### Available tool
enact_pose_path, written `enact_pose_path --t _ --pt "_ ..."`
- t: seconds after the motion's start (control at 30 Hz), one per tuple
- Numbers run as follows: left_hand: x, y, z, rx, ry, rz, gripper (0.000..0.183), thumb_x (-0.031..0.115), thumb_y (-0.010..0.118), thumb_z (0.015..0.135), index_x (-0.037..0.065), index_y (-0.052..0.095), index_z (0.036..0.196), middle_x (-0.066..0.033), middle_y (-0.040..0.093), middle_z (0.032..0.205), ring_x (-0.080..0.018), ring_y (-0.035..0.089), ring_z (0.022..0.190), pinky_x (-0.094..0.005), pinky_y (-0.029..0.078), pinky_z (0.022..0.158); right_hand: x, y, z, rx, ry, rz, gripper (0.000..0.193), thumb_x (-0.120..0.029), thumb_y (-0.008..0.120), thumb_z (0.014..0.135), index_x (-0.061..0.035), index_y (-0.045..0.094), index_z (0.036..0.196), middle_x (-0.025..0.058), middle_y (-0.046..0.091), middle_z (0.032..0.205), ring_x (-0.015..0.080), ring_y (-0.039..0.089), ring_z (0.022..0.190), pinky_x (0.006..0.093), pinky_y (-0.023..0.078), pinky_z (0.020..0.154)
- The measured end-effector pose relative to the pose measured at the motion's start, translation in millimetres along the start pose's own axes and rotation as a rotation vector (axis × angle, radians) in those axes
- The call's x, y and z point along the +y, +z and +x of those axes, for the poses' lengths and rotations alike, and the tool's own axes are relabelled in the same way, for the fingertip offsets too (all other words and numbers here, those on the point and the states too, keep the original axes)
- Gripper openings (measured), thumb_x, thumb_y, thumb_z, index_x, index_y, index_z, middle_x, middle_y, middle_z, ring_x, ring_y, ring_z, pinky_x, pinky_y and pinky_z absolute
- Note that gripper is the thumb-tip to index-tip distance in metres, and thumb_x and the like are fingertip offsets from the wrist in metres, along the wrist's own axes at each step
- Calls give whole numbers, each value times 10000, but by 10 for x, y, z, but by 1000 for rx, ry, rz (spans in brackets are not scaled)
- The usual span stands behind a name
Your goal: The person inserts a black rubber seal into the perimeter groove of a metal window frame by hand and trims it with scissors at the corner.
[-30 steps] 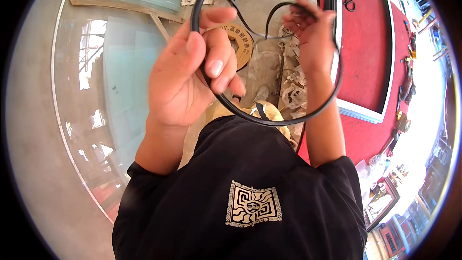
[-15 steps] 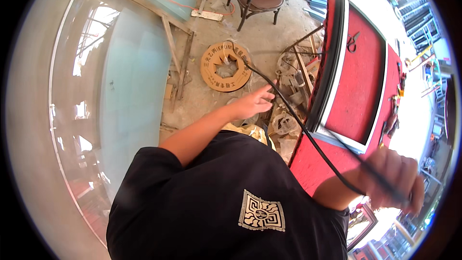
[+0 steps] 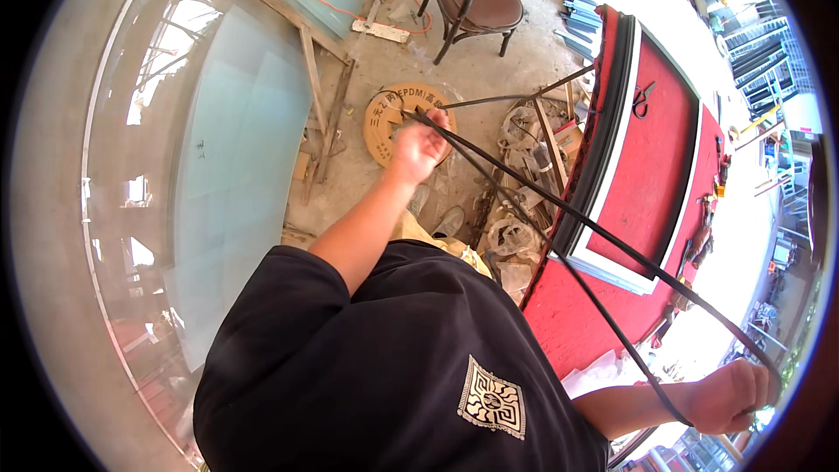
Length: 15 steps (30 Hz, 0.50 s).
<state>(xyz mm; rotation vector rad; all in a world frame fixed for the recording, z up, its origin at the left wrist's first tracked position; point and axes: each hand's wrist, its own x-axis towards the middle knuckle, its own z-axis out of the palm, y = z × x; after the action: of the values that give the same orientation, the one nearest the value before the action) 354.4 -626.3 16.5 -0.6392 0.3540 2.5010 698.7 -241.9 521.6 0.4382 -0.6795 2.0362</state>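
A long black rubber strip [image 3: 577, 217] is stretched in two lengths between my hands, crossing in front of the red-topped table [image 3: 559, 323]. My left hand [image 3: 419, 149] is closed on it, in front of the flat cardboard reel [image 3: 379, 138] on the floor. At the lower right, my right hand [image 3: 732, 398] is a fist around the strip, which loops past the knuckles. Another length runs from near my left hand toward the table's left edge. A rectangular frame [image 3: 612, 269] with a pale edge and black inner border lies on the table, with black scissors [image 3: 643, 101] inside it.
Leaning glass sheets [image 3: 240, 166] and wooden bars [image 3: 315, 70] stand on the left. A brown chair [image 3: 482, 9] is at the back. Plastic bags [image 3: 516, 236] and scraps lie beside the table. Several hand tools [image 3: 702, 232] line its right side.
My left hand has moved left and away from me, going from open to closed on the strip. My right hand has moved lower and outward, pulling the strip out in two lengths.
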Motion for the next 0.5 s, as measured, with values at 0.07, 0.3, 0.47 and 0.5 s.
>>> enact_pose_path --t 0.07,0.3,0.47,0.5 --pt "267 140 -169 56 -37 -49 249 121 539 1073 -36 663 1222 -142 753 1125 -265 751 1008 -361 649 870 59 -39 -15 9 54 -107 376 34 647 699 -85 539 1038 22 505 981 190 542 878 384 475 810" --pt "321 -273 -326 120 -254 306 297 280 617 1068 -1 710 1098 -105 758 910 -246 767 878 -349 673 816 -46 -167 215 -138 -23 -235 325 -113 665 778 -48 540 1070 51 514 1037 231 556 918 380 477 830" --pt "610 -1096 -287 572 58 114 223 143 647 989 80 620 777 -112 731 780 -250 759 758 -370 665 718 -112 -94 422 -62 -144 -181 511 -509 394 1047 -22 528 1132 125 505 1125 282 550 1037 386 486 812" --pt "817 -1219 -301 621 117 -41 225 102 634 963 68 593 744 -112 678 715 -252 688 648 -380 625 628 -128 -59 456 -62 -140 -185 511 -509 394 1047 -22 528 1132 125 505 1125 282 550 1037 386 486 812"
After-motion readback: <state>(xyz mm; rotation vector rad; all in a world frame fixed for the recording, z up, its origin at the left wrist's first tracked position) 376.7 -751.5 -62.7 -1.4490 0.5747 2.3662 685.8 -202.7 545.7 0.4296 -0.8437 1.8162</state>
